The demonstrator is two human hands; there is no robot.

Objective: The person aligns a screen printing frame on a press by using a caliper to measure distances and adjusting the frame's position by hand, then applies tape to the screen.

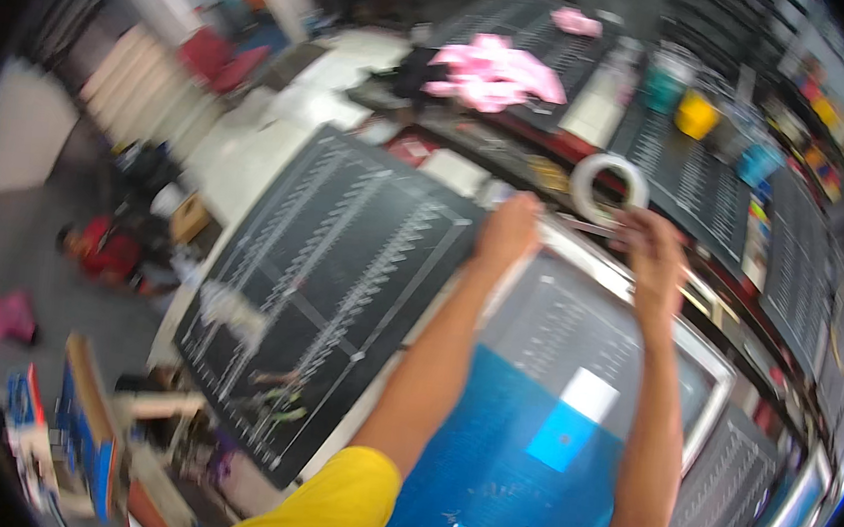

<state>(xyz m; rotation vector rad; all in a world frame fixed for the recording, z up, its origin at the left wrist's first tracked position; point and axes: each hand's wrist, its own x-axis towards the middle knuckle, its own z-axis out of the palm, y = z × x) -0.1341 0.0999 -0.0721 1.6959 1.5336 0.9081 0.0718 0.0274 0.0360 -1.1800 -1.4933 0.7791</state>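
Note:
A screen-printing frame with pale edges and a mesh part grey, part blue lies in front of me. At the frame's far left corner my left hand is closed, its fingertips blurred; what they pinch is hard to make out. My right hand grips a roll of white tape over the frame's far edge. Between the two hands runs a thin pale strip, looking like tape drawn off the roll. A white patch and a bright blue patch show on the mesh.
Dark printing boards with white ruled marks flank the frame. Pink cloth lies on a far board. Beyond the tape stand a yellow tub and a teal tub. At left, a person in red is low by the floor.

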